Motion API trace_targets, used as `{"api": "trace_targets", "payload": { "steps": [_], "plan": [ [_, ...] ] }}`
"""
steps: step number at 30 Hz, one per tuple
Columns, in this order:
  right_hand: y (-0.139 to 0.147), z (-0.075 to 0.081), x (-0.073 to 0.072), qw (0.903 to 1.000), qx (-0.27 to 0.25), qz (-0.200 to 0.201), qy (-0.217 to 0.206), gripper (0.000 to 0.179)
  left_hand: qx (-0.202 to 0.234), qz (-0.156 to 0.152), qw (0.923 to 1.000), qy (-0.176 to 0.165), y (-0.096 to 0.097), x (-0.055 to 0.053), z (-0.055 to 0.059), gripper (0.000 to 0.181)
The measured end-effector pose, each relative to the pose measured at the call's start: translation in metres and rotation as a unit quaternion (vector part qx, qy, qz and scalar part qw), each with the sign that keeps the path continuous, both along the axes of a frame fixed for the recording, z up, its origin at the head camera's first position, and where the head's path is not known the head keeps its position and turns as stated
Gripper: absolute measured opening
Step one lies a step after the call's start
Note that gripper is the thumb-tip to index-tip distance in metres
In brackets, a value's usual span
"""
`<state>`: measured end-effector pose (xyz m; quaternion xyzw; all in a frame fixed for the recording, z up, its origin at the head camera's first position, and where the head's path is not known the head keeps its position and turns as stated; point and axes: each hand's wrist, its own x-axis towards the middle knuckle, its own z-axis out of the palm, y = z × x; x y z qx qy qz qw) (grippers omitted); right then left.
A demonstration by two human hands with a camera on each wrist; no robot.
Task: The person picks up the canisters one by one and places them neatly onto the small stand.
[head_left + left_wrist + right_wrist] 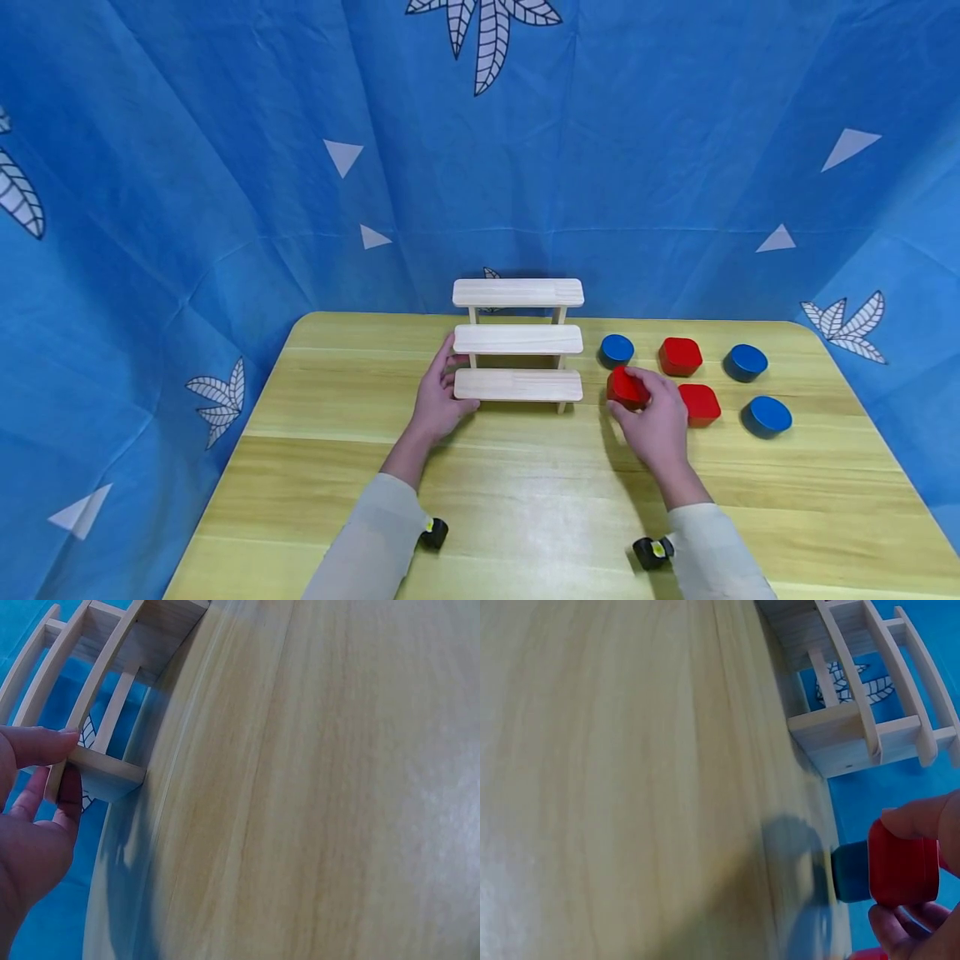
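A three-tier wooden shelf (518, 385) stands at the back of the table. My left hand (442, 402) grips the left end of its lowest board, thumb on one face and fingers beneath, as the left wrist view shows. To the right of the shelf, my right hand (657, 419) pinches a red rounded-square box (624, 389) between thumb and fingers. In the right wrist view this red box (904, 866) partly covers a blue round box (850, 871) behind it. Another red box (700, 406) sits just right of the right hand.
Behind the held box is a blue round box (617, 350). A red box (680, 357) and two more blue ones, a back one (746, 362) and a front one (766, 416), stand to the right. A blue patterned cloth (637, 167) hangs behind the wooden table (540, 500).
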<state>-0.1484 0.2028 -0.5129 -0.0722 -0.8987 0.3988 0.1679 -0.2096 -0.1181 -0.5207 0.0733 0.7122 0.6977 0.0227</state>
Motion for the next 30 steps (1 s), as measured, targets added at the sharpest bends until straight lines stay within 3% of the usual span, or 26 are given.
{"api": "trace_targets", "payload": {
  "steps": [30],
  "plan": [
    [-0.009, 0.017, -0.010, 0.9996, -0.016, -0.004, 0.023, 0.063, -0.006, -0.004, 0.9999, 0.010, -0.003, -0.001, -0.003, 0.120]
  ]
}}
